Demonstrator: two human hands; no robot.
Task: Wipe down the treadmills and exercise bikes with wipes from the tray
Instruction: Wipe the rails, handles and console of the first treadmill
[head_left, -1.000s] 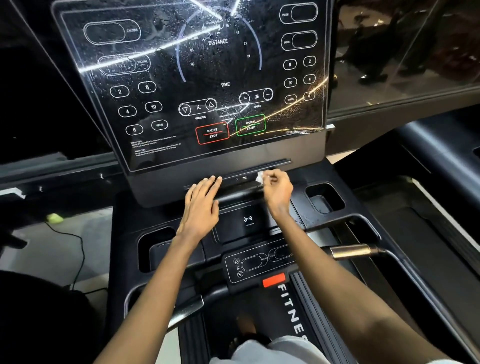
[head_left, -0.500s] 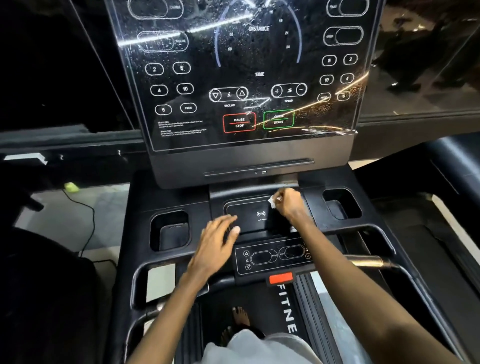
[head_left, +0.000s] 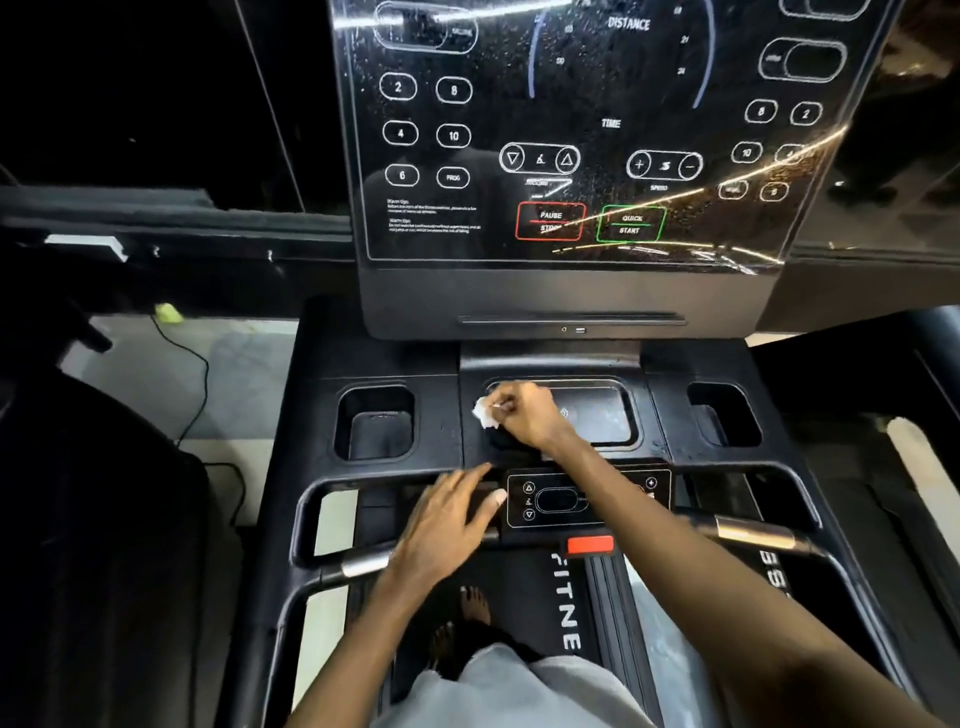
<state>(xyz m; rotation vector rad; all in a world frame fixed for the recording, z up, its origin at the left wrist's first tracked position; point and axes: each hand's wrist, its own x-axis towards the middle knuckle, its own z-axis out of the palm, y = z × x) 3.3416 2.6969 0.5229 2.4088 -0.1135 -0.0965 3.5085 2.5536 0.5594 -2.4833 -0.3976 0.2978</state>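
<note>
I stand on a black treadmill whose glossy console screen fills the top of the view. My right hand is closed on a small crumpled white wipe and presses it on the left end of the recessed phone tray below the screen. My left hand lies flat with fingers spread on the crossbar just left of the small control panel. It holds nothing.
Cup holders sit at the left and right of the tray. A red safety clip hangs under the control panel. Silver-tipped handlebars flank me. A cable runs over the floor on the left.
My right hand has come down from the ledge under the screen onto the phone tray and slid left with the wipe. My left hand has drawn back from that ledge to the crossbar.
</note>
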